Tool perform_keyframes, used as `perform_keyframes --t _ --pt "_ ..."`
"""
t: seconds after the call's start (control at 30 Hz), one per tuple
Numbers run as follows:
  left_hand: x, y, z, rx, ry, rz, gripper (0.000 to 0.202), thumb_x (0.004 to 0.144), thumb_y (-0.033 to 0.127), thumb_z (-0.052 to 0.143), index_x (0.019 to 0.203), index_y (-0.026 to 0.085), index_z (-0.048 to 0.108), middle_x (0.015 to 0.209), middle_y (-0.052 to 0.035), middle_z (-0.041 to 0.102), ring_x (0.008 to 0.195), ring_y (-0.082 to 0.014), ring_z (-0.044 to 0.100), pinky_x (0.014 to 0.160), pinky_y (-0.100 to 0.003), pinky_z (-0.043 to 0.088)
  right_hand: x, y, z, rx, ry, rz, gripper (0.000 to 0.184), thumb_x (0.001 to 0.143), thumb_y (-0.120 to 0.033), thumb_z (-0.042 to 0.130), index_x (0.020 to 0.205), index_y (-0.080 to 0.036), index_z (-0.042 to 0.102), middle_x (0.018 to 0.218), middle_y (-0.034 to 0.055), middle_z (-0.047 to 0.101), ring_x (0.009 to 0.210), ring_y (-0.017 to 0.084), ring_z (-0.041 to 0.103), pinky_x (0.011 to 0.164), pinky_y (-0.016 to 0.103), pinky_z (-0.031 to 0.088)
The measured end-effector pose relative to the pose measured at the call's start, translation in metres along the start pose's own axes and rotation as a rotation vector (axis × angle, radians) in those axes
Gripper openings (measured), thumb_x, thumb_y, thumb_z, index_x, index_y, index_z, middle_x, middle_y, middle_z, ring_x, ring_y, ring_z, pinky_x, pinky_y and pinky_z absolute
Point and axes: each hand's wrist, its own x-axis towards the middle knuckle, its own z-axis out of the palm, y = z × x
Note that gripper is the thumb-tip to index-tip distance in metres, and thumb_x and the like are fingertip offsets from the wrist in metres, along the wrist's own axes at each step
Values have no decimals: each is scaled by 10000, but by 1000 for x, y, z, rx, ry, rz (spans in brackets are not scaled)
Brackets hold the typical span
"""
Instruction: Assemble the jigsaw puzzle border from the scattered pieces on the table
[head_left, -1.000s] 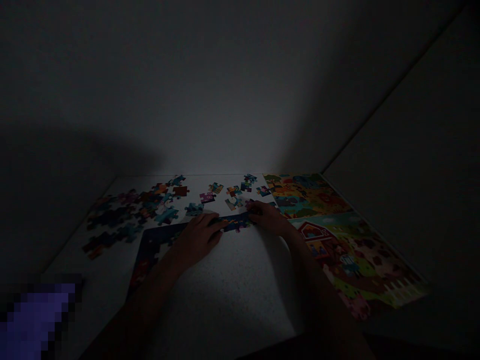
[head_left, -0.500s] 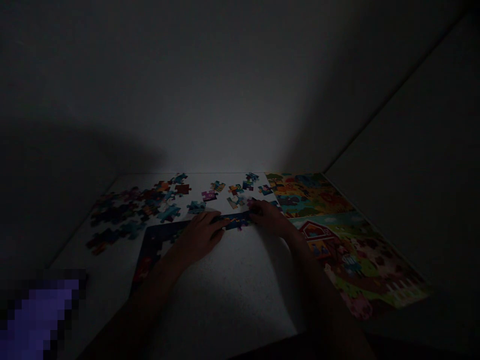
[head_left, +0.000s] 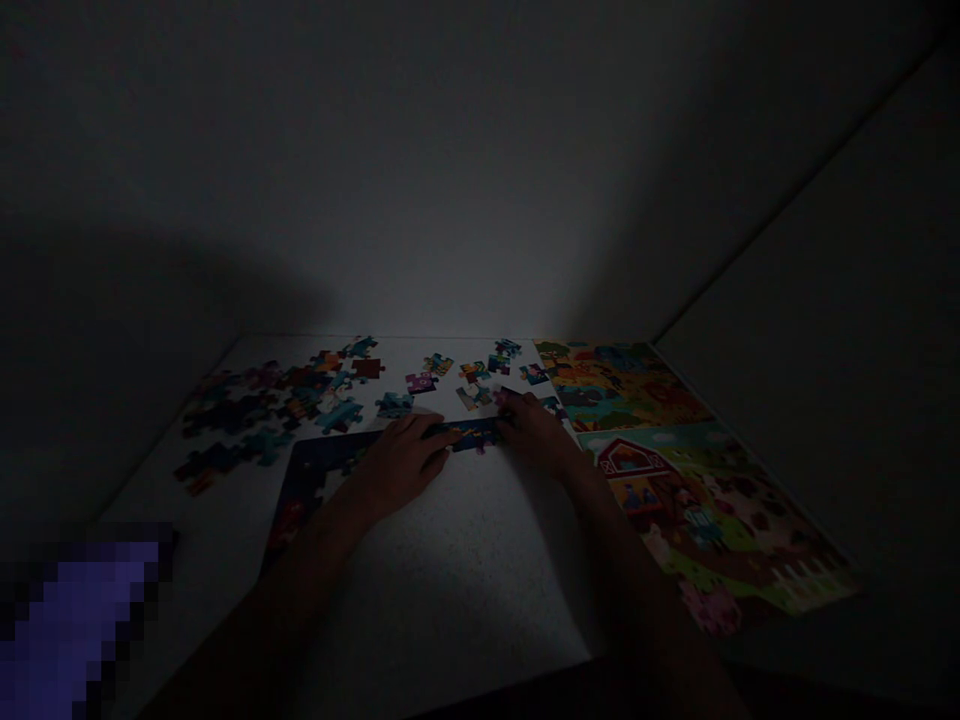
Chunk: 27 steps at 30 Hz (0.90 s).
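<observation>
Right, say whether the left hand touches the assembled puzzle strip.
Touching: the head view shows the left hand lying on the assembled puzzle strip.

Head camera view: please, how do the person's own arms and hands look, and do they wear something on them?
The left hand and right hand are bare, without gloves, and the left forearm and right forearm show no sleeves. No watch or ring can be seen, but the light is too dim to be sure of small things.

Grey walls (head_left: 480, 180) (dimly lit) meet at a corner.
</observation>
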Motion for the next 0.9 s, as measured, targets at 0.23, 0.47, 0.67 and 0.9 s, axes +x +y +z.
perform_keyframes --t 0.23,0.47,0.67,0.9 --pt "0 0 0 0 -5 -11 342 977 256 459 1274 266 629 1272 -87 578 1174 -260 519 1006 -471 462 1 2 1 50 -1 -28 191 899 -236 554 1073 -190 619 1089 95 579 910 195 564 819 306 446" --pt "1 1 -3 14 -21 -9 338 976 254 469 1272 255 633 1259 -92 583 1161 -256 527 1004 -462 464 -2 8 -14 228 -80 -65 313 851 -261 664 1159 -205 657 1188 106 585 1106 238 571 971 377 449" --pt "1 1 -4 8 -16 -7 340 970 249 475 1269 255 639 1250 -96 588 1166 -261 527 1008 -461 467 -1 18 -13 288 -136 -106 421 776 -269 741 1191 -241 680 1255 99 569 1237 274 507 1072 425 394" --pt "0 2 -1 -8 2 -17 335 972 243 468 1258 248 643 1258 -97 583 1164 -261 528 1005 -471 470 0 16 -11 278 -132 -100 383 769 -253 735 1150 -247 689 1161 82 587 1145 257 547 1028 426 427"
